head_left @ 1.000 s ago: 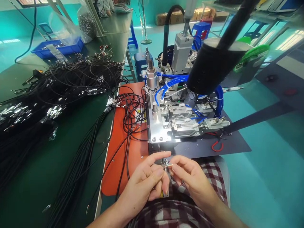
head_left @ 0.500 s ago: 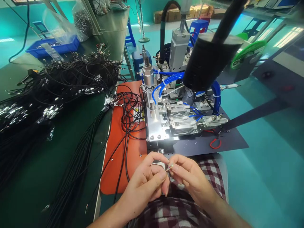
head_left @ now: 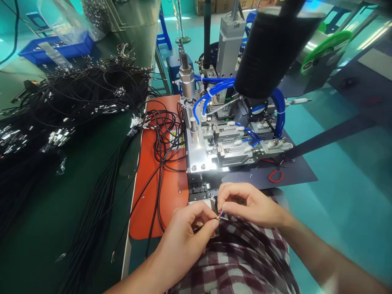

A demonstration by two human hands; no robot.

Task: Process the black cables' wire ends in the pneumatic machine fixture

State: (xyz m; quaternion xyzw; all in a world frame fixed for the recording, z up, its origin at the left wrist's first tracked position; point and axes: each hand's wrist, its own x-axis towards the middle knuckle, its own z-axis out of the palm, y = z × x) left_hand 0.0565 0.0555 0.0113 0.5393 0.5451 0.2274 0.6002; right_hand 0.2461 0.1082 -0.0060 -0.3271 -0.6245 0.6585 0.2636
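My left hand point(head_left: 186, 237) is closed in a pinch on the end of a thin black cable point(head_left: 200, 227), whose stripped coloured wire tips point(head_left: 220, 214) stick out to the right. My right hand point(head_left: 248, 204) is closed too, its fingertips pinching those wire tips from above. Both hands meet just over my checked lap, at the front edge of the orange mat point(head_left: 153, 196). The metal fixture point(head_left: 226, 147) with blue air hoses point(head_left: 214, 102) stands right behind the hands.
A big tangle of black cables with metal ends point(head_left: 76, 106) covers the green bench at left, and a few cables point(head_left: 165, 139) loop over the orange mat. A blue bin point(head_left: 58, 47) sits at the far left. A black cylinder point(head_left: 269, 53) hangs over the fixture.
Both hands have shifted slightly forward toward the fixture's front. My right hand has turned over above the wire tips, and my left hand now pinches the cable from below left.
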